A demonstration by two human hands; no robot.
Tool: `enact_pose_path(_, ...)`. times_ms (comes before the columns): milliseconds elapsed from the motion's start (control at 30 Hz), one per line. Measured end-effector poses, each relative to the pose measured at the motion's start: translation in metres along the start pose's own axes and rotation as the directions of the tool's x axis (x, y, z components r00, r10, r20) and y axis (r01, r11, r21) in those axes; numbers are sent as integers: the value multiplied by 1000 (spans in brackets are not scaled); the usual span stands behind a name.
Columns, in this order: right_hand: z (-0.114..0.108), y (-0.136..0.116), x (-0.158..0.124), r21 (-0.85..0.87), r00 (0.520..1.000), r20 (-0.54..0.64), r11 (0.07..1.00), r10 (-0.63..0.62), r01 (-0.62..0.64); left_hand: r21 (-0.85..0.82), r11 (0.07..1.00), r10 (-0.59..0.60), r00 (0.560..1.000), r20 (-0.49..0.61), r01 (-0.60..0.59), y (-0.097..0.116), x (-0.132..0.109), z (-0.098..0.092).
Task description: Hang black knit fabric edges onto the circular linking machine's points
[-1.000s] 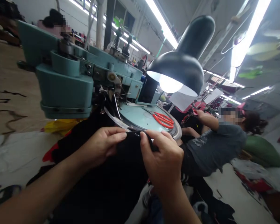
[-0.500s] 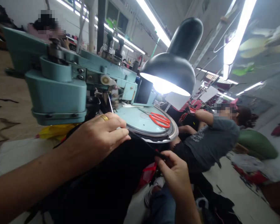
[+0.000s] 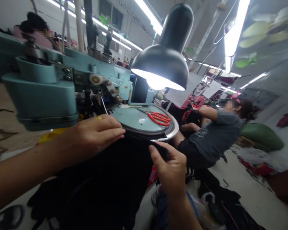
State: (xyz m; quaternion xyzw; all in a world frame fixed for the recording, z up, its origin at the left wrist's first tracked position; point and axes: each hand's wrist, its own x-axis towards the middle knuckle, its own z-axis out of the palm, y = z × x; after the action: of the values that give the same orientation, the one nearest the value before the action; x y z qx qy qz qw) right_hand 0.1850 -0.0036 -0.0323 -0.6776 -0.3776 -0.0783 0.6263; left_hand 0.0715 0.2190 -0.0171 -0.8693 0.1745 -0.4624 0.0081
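Note:
My left hand (image 3: 93, 140) lies over the black knit fabric (image 3: 105, 188), its fingertips at the rim of a round pale-blue linking dial (image 3: 144, 123) on a teal knitwear linking machine (image 3: 38, 92). My right hand (image 3: 169, 169) pinches a fold of the same fabric's edge between thumb and fingers, just below the metal rim. The fabric hangs down in a heavy dark mass below both hands. The left thumb is hidden behind the hand.
Red-handled scissors (image 3: 159, 118) lie on the dial, under a black dome lamp (image 3: 162, 64) that shines down. A seated co-worker in a grey T-shirt (image 3: 216, 137) is to the right, beside a large green cushion (image 3: 261, 137). Other machines and workers line the hall behind.
The whole view has swung left and up as my head turned. My right hand has moved away from the left along the fabric edge, and now pinches it lower than a second ago.

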Motion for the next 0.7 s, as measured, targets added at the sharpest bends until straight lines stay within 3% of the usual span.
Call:
enact_pose_path(200, 6, 4, 3, -8, 998, -45, 999, 37, -37, 102, 994, 31, 998, 54, -37, 8, 7, -3)
enact_pose_path(333, 11, 7, 5, 17, 992, -43, 993, 116, -116, 86, 996, 23, 995, 98, -32, 15, 12, -1)
enact_pose_path(600, 15, 26, -2, 96, 969, -125, 974, 215, -204, 122, 991, 46, 998, 48, -52, 28, 27, 12)
enact_pose_path(700, 6, 43, -11, 207, 931, 24, 909, 364, -361, 129, 991, 25, 998, 62, -33, 28, 30, 12)
